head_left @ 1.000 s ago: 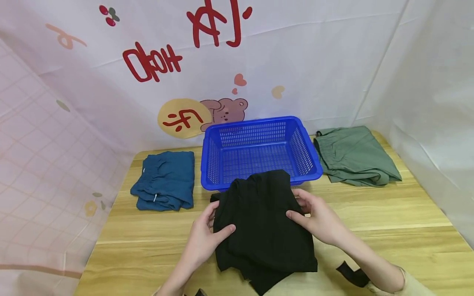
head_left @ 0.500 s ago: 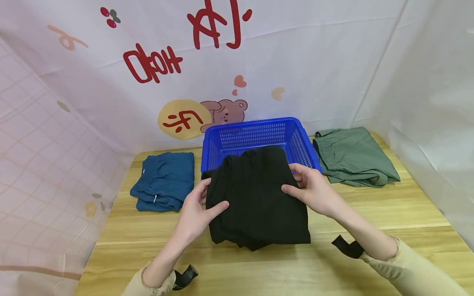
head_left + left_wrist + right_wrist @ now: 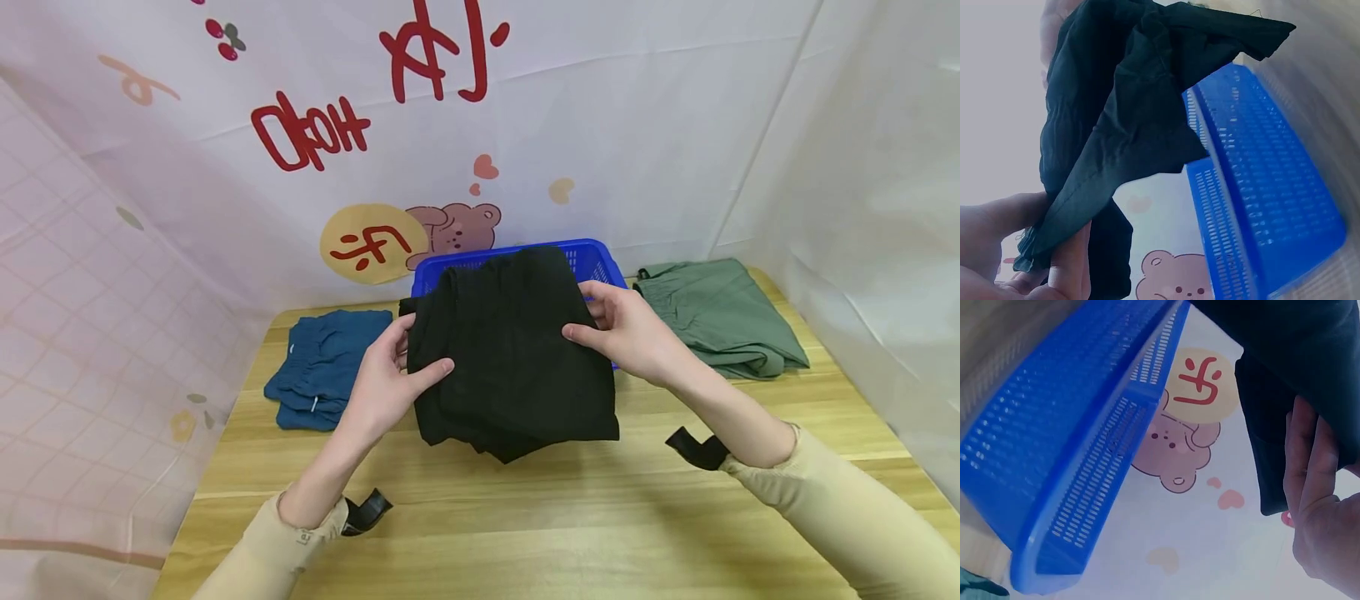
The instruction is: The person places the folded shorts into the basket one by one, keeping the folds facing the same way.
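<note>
A folded black garment is held up between both hands in the head view, covering much of the blue plastic basket behind it. At its left side my left hand grips the cloth, thumb on the near face and fingers behind. My right hand grips the opposite side in the same way. In the left wrist view the garment hangs in loose folds above the basket. From the right wrist, the fingers of my right hand show tucked under the cloth, apart from the basket.
Folded blue elastic-waist bottoms lie on the wooden table, left of the basket. To its right lies a folded green garment. A white printed cloth hangs behind and along both sides.
Both hands have raised the black garment and carried it away from me, from in front of the basket to over it. The blue and green garments have stayed put.
</note>
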The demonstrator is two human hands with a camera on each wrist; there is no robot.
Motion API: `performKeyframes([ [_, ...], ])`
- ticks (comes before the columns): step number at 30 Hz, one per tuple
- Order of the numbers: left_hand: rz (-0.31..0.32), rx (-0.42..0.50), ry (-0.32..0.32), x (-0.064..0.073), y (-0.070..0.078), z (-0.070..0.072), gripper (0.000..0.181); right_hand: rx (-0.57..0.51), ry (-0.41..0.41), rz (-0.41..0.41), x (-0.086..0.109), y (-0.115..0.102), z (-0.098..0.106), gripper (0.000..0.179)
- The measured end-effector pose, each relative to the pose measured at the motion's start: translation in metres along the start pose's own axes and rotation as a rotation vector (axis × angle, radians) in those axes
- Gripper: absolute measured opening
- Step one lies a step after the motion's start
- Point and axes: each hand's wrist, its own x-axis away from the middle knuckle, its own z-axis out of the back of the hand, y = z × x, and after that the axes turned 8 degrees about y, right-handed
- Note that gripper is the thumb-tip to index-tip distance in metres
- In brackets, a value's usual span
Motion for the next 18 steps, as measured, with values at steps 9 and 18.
performKeyframes([
  [9, -0.062, 0.01, 0.048, -0.024, 0.013, 0.007, 0.071, -0.005, 0.03, 0.045, -0.029, -0.016, 0.011, 0.047],
  [18, -0.136, 0.044, 0.133, -0.052, 0.026, 0.009, 0.066, -0.015, 0.104, 0.079, -0.056, -0.022, 0.02, 0.042],
])
